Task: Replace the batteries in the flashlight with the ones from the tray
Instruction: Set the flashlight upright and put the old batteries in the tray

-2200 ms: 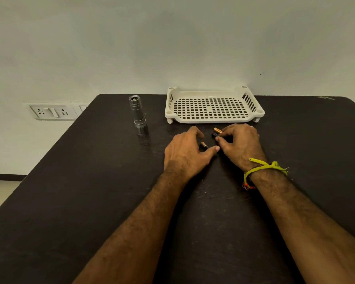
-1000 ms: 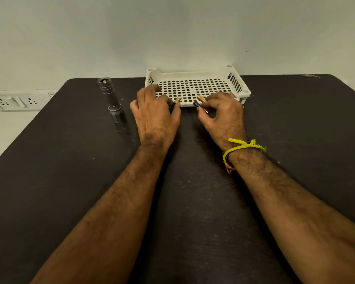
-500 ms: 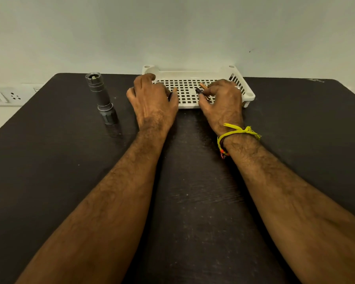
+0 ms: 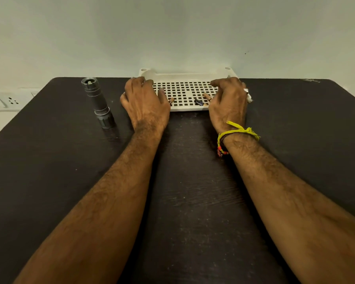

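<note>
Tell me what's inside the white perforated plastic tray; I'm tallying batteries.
In the white perforated plastic tray: one black-and-copper battery lies free, copper ends peek beside the left hand and right hand. Anything beneath the hands is covered.

Both hands hover palm-down over the near edge of the white tray (image 4: 184,75) on the dark bench (image 4: 193,181): the left hand (image 4: 145,102) beside 1 battery (image 4: 171,100), the right hand (image 4: 228,103) beside 2 batteries (image 4: 200,102). The flashlight (image 4: 97,102) stands left.
</note>
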Demonstrator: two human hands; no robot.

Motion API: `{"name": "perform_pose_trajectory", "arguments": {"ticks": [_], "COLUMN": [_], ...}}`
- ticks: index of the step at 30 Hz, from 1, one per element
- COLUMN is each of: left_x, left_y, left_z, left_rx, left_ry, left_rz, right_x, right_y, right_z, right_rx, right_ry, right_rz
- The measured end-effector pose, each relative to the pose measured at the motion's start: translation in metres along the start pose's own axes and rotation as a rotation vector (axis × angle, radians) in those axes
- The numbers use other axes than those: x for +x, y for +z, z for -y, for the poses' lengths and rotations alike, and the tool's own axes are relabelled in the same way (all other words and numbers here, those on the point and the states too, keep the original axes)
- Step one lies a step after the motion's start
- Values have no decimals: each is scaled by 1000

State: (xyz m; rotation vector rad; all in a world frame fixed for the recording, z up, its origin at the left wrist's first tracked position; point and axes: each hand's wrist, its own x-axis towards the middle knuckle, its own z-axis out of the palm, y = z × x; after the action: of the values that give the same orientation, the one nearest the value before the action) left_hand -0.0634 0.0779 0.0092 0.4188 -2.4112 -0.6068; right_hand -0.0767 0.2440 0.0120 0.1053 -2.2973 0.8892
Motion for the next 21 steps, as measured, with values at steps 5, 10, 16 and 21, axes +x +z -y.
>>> {"name": "perform_pose_trajectory", "arguments": {"ticks": [5, 10, 16, 21], "left_x": [1, -5, -38, -79], "left_y": [-1, -8, -29, -51], "left_z": [1, 0, -4, -8], "left_rx": [-16, -83, -81, -81], "left_ry": [16, 40, 165, 214], "left_rz": [-9, -80, -59, -32], "right_x": [-1, -3, -33, -68], "right_y": [-5, -18, -45, -72], "right_z": [4, 1, 0, 6], "right_rx": [33, 34, 28, -15], "right_ry": [1, 14, -26, -52], "right_rz": [-53, -147, -127, -52]}}
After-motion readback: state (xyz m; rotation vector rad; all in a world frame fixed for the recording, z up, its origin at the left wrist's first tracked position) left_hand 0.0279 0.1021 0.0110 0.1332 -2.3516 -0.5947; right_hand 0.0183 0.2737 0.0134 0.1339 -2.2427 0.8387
